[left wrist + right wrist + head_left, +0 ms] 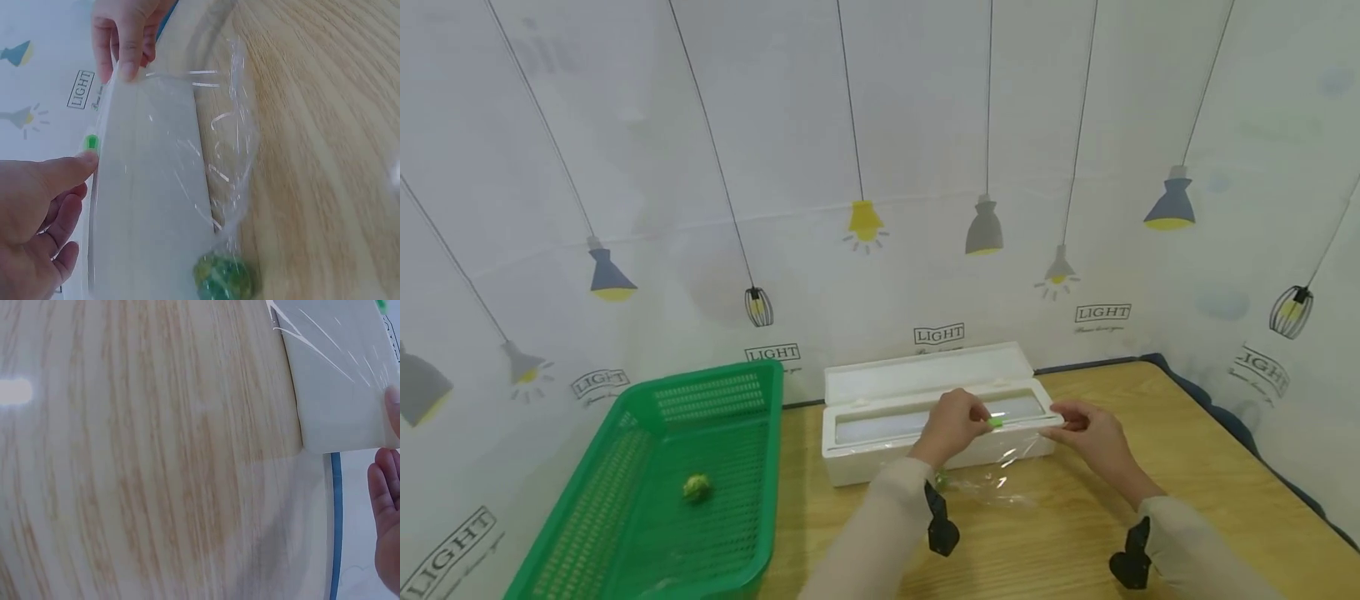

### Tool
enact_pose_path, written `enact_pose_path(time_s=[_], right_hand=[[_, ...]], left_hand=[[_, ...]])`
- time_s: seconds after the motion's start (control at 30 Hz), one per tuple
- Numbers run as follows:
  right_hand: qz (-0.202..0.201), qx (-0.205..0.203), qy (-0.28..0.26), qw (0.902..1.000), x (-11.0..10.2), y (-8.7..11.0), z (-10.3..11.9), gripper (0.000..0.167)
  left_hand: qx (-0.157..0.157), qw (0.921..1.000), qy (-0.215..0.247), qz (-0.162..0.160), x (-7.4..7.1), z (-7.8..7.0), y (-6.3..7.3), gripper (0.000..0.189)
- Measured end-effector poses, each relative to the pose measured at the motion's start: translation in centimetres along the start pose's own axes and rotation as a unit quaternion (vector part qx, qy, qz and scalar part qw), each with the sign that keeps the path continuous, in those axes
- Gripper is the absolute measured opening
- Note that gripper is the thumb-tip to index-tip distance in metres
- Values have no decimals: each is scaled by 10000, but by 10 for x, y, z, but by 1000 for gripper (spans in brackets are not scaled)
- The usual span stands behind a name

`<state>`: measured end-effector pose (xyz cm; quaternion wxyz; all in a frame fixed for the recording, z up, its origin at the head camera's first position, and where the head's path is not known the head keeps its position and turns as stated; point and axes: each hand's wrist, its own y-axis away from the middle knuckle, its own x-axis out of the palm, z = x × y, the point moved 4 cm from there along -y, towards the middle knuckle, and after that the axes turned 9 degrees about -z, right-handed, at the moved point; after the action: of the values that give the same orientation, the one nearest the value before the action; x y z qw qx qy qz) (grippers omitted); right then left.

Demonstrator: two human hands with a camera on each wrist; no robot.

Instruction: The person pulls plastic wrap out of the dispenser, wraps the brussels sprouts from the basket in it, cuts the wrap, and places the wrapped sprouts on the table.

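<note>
Tabletop (1210,492) extends rightward past white box (868,465), right hand (1092,435) gripping its corner, left hand (953,422) pinching green slider (996,422).

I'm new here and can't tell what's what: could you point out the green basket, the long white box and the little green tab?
Green basket (700,537), head view: its bare floor.
White box (928,373), head view: its raised lid.
Green tab (91,142), left wrist view: its middle.

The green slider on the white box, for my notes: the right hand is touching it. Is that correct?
No: the left hand, not the right hand, is touching the green slider on the white box, as the left wrist view shows.
</note>
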<state>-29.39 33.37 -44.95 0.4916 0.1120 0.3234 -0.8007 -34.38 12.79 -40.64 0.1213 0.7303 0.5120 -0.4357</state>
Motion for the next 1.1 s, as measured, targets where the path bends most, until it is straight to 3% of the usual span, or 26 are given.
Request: enact_pose_path(time_s=[0.27, 0.7, 1.1], right_hand=[[-57, -80, 131, 9999, -7, 0, -5, 43], [-19, -47, 83, 10000, -3, 2, -5, 43], [15, -80, 14, 10000, 3, 1, 1, 42]], left_hand=[[-48, 9999, 54, -89, -16, 10, 11, 11], [-209, 9989, 113, -413, -27, 27, 30, 8], [-191, 9993, -31, -304, -47, 42, 41, 9]])
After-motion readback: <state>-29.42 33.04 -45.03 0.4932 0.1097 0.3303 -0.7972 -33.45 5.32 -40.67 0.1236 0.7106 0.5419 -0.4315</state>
